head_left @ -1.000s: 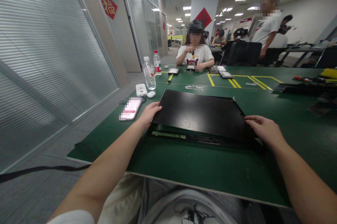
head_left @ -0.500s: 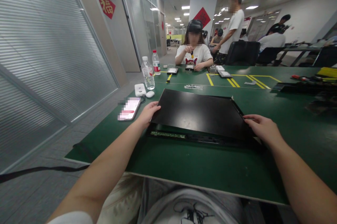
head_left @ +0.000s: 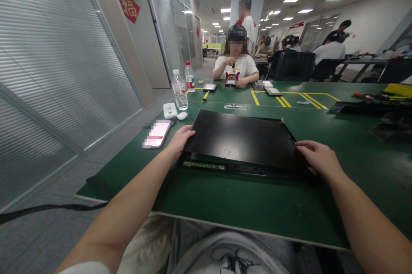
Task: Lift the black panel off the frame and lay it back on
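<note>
A large flat black panel [head_left: 244, 139] lies tilted over a dark frame with a green circuit strip [head_left: 206, 165] showing under its near edge, on the green table [head_left: 231, 205]. My left hand [head_left: 180, 139] grips the panel's left edge, fingers curled over it. My right hand [head_left: 317, 156] holds the right edge, fingers over the top. The near edge sits slightly raised above the frame.
A phone [head_left: 156, 133], a white charger [head_left: 169, 110], a white mouse-like object [head_left: 182, 115] and two water bottles [head_left: 180, 90] stand at the left. A seated person [head_left: 236, 66] works across the table. Dark parts and tools [head_left: 370, 104] lie at the right. Yellow tape lines [head_left: 283, 100] mark the far side.
The panel and both hands have barely moved, the near edge a little lower. A standing person in the background has walked from the right to behind the seated person.
</note>
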Tool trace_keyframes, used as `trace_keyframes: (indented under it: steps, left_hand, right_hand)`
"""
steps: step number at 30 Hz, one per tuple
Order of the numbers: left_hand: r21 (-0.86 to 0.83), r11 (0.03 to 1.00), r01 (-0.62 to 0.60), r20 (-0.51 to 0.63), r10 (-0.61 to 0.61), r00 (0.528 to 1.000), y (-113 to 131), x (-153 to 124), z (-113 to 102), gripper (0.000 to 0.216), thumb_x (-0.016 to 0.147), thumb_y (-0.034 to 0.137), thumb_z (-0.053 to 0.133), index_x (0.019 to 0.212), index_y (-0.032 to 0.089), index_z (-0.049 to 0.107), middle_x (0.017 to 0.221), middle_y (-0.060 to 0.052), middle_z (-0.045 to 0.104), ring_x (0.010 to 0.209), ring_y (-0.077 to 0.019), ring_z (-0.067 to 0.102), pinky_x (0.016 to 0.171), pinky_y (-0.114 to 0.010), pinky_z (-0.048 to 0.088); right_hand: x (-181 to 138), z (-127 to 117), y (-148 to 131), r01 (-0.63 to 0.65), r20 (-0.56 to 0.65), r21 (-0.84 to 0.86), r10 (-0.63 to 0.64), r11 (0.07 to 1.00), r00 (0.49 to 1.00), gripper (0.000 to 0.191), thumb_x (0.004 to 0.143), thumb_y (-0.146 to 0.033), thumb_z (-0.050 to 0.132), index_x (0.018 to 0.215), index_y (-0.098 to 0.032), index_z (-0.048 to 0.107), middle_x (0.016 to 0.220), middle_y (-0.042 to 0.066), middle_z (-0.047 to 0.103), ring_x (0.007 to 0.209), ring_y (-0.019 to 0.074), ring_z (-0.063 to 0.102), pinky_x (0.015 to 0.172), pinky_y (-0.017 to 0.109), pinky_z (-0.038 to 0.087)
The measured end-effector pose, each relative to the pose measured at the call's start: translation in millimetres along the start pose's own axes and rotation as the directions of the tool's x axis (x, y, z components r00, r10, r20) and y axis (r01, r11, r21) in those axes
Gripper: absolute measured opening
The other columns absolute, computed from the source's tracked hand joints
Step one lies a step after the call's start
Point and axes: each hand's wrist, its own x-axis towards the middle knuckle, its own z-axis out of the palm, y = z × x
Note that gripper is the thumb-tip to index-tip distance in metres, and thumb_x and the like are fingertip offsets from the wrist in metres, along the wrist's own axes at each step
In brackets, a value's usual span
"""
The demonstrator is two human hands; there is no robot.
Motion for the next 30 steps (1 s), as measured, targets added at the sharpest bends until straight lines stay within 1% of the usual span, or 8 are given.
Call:
trace_keyframes:
  steps: [5,11,14,19,23,28,30]
  left_hand:
    - [0.007,1.0,-0.003,0.013,0.003,1.0,-0.5,0.5,-1.3,0.025,0.076,0.014,0.078,0.1,0.019,0.075,0.085,-0.003,0.082,0.078,-0.0216,0.077,0.077,-0.031,0.061]
    - [-0.021,1.0,-0.004,0.016,0.005,1.0,-2.6,2.1,-2.5,0.031,0.075,0.015,0.082,0.106,0.017,0.077,0.097,-0.008,0.085,0.092,-0.0267,0.081,0.084,-0.035,0.063]
    - [-0.029,1.0,0.007,0.011,-0.006,1.0,-2.6,2.8,-1.9,0.032,0.075,0.015,0.081,0.107,0.017,0.078,0.098,-0.008,0.085,0.092,-0.0272,0.081,0.084,-0.035,0.063]
    - [-0.008,1.0,0.003,-0.011,-0.003,1.0,-0.7,2.1,0.2,0.032,0.075,0.014,0.078,0.106,0.018,0.08,0.096,-0.007,0.085,0.093,-0.0274,0.081,0.085,-0.036,0.063]
    - [-0.016,1.0,0.003,-0.023,-0.003,1.0,0.9,0.2,1.6,0.029,0.076,0.013,0.075,0.105,0.017,0.079,0.093,-0.006,0.085,0.09,-0.0257,0.08,0.083,-0.034,0.062]
    - [-0.017,1.0,-0.002,-0.026,0.002,1.0,1.5,-0.6,1.8,0.028,0.075,0.013,0.076,0.103,0.018,0.079,0.093,-0.006,0.085,0.091,-0.0259,0.08,0.084,-0.033,0.061]
    - [-0.023,1.0,-0.006,-0.021,0.005,1.0,1.5,-0.6,1.7,0.028,0.074,0.013,0.077,0.102,0.018,0.079,0.093,-0.006,0.084,0.092,-0.0264,0.08,0.084,-0.034,0.061]
  right_hand:
    - [0.6,0.0,1.0,0.009,0.005,0.004,-0.009,1.0,1.0,0.029,0.074,-0.046,0.069,0.088,-0.029,0.087,0.086,0.007,0.084,0.082,0.03,0.076,0.079,0.044,0.058]
    - [4.0,0.8,7.8,0.049,-0.021,0.002,-0.049,0.999,0.999,0.029,0.074,-0.049,0.069,0.085,-0.029,0.087,0.084,0.008,0.084,0.078,0.03,0.076,0.073,0.043,0.058]
    - [5.3,1.7,10.7,0.06,-0.024,-0.008,-0.06,0.998,0.998,0.029,0.074,-0.049,0.069,0.085,-0.029,0.087,0.083,0.008,0.083,0.078,0.0304,0.076,0.073,0.043,0.058]
    - [5.7,3.1,11.3,0.028,-0.02,-0.034,-0.028,0.999,0.999,0.032,0.075,-0.049,0.066,0.088,-0.028,0.087,0.083,0.008,0.083,0.078,0.0299,0.075,0.077,0.044,0.058]
    - [6.7,2.3,11.4,0.059,-0.026,-0.066,-0.061,0.996,0.998,0.029,0.075,-0.049,0.067,0.084,-0.029,0.086,0.081,0.008,0.082,0.078,0.0298,0.074,0.074,0.042,0.057]
    - [6.4,0.0,8.8,0.046,0.004,-0.112,-0.046,0.993,0.999,0.027,0.078,-0.047,0.067,0.084,-0.029,0.086,0.088,0.009,0.083,0.086,0.0322,0.076,0.079,0.044,0.059]
    - [6.7,-0.2,9.1,0.052,0.002,-0.117,-0.052,0.992,0.999,0.028,0.078,-0.047,0.066,0.084,-0.03,0.086,0.089,0.009,0.083,0.086,0.0324,0.076,0.078,0.045,0.059]
